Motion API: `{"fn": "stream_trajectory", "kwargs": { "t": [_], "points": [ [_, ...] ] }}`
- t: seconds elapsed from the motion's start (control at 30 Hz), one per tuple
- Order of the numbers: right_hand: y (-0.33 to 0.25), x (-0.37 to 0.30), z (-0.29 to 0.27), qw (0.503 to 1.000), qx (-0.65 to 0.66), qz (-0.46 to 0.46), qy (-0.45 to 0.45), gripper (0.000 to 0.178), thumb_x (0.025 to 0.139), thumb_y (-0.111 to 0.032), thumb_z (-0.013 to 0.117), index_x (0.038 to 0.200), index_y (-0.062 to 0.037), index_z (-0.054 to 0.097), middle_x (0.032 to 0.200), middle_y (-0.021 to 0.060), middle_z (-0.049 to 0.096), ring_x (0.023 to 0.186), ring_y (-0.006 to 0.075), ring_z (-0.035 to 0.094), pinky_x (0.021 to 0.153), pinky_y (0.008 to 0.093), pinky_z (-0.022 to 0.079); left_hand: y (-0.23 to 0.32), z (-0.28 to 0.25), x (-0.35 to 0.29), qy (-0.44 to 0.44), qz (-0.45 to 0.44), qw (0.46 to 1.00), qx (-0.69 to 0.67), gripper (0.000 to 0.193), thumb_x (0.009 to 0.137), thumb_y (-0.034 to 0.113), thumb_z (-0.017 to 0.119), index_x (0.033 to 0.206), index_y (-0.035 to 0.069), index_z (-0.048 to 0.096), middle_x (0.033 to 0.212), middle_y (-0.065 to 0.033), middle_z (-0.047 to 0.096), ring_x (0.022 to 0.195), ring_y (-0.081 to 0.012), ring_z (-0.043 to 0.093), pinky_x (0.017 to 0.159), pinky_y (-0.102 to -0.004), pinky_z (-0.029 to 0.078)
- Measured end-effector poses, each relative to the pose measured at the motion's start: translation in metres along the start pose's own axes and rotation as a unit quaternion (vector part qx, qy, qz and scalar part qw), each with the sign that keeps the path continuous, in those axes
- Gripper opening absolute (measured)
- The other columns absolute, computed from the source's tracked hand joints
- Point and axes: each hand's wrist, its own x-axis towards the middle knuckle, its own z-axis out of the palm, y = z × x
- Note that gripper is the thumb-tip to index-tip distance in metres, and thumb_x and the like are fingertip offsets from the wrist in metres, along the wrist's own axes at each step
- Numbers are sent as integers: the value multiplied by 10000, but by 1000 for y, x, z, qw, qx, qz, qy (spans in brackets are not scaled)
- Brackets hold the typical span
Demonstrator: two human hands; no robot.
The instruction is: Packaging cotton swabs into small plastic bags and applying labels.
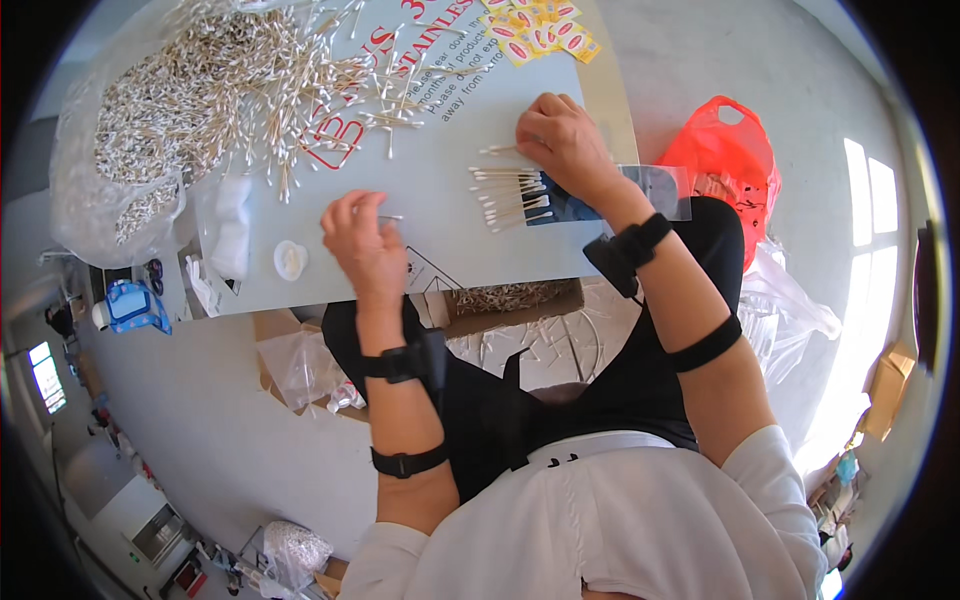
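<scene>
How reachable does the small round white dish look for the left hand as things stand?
Probably yes: the left hand is over the table just right of the small round white dish, with no object visible between them.

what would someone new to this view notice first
Most likely the big heap of cotton swabs spilling from a clear plastic bag at the upper left of the table. The bright red bag past the table's right edge probably comes next. Then there's the row of swabs laid out just below the right hand.
</scene>
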Motion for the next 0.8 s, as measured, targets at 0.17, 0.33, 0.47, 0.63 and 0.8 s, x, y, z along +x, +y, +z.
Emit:
{"fn": "stream_trajectory", "kwargs": {
  "t": [0.17, 0.33, 0.47, 0.63, 0.8],
  "points": [
    [-7, -14, -3, 999, 29, -6, 23, 53, 759, -96, 667, 762, -109, 615, 874, 37, 569, 904, 268, 549, 814, 383, 453, -24, 7, 17, -23, 19, 1000, 4, 241, 694, -5, 704, 881, 120, 616, 959, -48, 572, 1028, -304, 512, 849, -437, 413],
    [-13, -16, -1, 999, 28, -24, 3, 57, 759, -90, 676, 801, -110, 644, 893, 27, 572, 917, 266, 546, 821, 376, 456, 28, 51, 66, -14, 70, 997, -39, 177, 710, 38, 714, 842, 117, 626, 895, -32, 563, 967, -285, 511, 820, -430, 409],
    [-11, -21, -6, 997, 72, -10, -1, 94, 743, -66, 688, 828, -99, 663, 940, 38, 587, 938, 272, 551, 825, 384, 475, 65, 59, 73, -49, 131, 988, -64, 138, 704, 40, 716, 789, 115, 637, 881, -19, 555, 957, -271, 506, 803, -422, 404],
    [-10, -34, -5, 985, 135, 74, 82, 120, 722, -41, 688, 829, -87, 660, 944, 55, 594, 947, 280, 558, 824, 390, 485, 83, 52, 46, -2, 124, 989, -79, 153, 715, 14, 705, 829, 97, 646, 912, -9, 566, 1003, -257, 505, 834, -418, 399],
    [-12, -25, -3, 997, 51, 29, 54, 105, 721, -47, 672, 817, -79, 644, 944, 60, 592, 940, 282, 562, 806, 397, 484, 81, 51, 38, -35, 107, 988, -107, 152, 720, 4, 702, 821, 89, 626, 913, -12, 576, 994, -260, 517, 833, -407, 404]
  ]
}}
